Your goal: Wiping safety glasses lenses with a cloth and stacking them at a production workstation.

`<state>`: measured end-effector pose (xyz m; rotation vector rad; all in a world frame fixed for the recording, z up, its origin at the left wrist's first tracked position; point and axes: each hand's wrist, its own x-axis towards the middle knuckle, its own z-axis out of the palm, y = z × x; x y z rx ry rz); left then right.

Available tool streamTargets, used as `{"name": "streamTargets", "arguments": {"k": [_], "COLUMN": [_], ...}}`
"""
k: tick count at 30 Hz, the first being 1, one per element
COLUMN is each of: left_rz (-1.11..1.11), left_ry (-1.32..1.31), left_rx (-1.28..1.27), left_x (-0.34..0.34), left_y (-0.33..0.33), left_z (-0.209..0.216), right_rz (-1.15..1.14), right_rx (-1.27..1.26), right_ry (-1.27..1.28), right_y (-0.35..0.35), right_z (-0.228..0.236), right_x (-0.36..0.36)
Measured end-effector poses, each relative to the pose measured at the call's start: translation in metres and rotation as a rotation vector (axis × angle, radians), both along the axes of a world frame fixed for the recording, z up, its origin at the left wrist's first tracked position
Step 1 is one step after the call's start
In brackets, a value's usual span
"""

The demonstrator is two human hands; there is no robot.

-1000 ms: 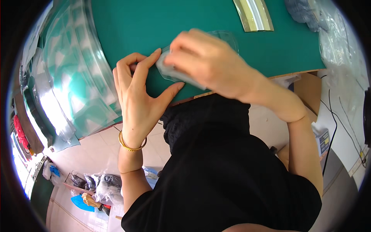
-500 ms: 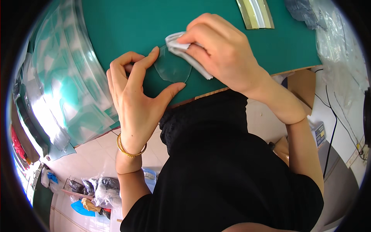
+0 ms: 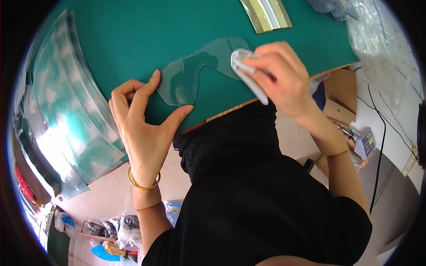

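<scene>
A clear goggle lens (image 3: pixel 179 86), curved and with a nose notch, lies on the green work surface. My left hand (image 3: pixel 140 115) steadies its left end, with the index fingertip on the upper edge and the thumb on the lower edge. Folded white cloth (image 3: pixel 250 77) is pinched in my right hand (image 3: pixel 284 75), between the thumb and fingers. The cloth rests over or against the right end of the lens and hides part of it.
Clear plastic sheets (image 3: pixel 66 97) are stacked along the left of the green table (image 3: pixel 128 35). A yellowish strip with a pale centre (image 3: pixel 266 15) lies at the far side. Crumpled clear plastic (image 3: pixel 372 40) hangs at the right, above a black cable (image 3: pixel 379 133).
My right hand and the cloth have moved right and slightly down, uncovering much more of the lens. In the picture, the left hand and table have shifted left and down.
</scene>
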<state>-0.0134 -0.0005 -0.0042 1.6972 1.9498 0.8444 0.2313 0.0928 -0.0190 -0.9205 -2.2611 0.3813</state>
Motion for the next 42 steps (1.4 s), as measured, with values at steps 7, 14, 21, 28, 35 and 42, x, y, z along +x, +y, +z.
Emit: {"name": "streamTargets", "arguments": {"k": [7, 14, 21, 28, 35, 42], "left_rz": [-0.045, 0.021, 0.72, 0.857, 0.851, 0.658], "left_ry": [0.033, 0.166, 0.374, -0.169, 0.124, -0.655], "left_rx": [0.082, 0.135, 0.171, -0.162, 0.218, 0.433], "left_x": [-0.004, -0.013, -0.128, -0.169, -0.16, -0.154], "left_y": [0.001, -0.028, -0.074, -0.116, -0.108, -0.104], "left_z": [0.011, 0.023, 0.038, 0.023, 0.038, 0.035], "right_rz": [-0.002, -0.642, -0.527, 0.25, 0.784, 0.843], "right_rx": [-0.013, -0.062, 0.297, 0.004, -0.085, -0.15], "right_ry": [-0.018, -0.092, -0.252, 0.014, 0.165, 0.199], "right_y": [0.008, 0.025, 0.056, 0.033, -0.006, -0.028], "right_z": [0.012, 0.014, 0.061, 0.097, 0.072, 0.062], "right_x": [-0.022, 0.088, 0.096, -0.106, -0.248, -0.309]}}
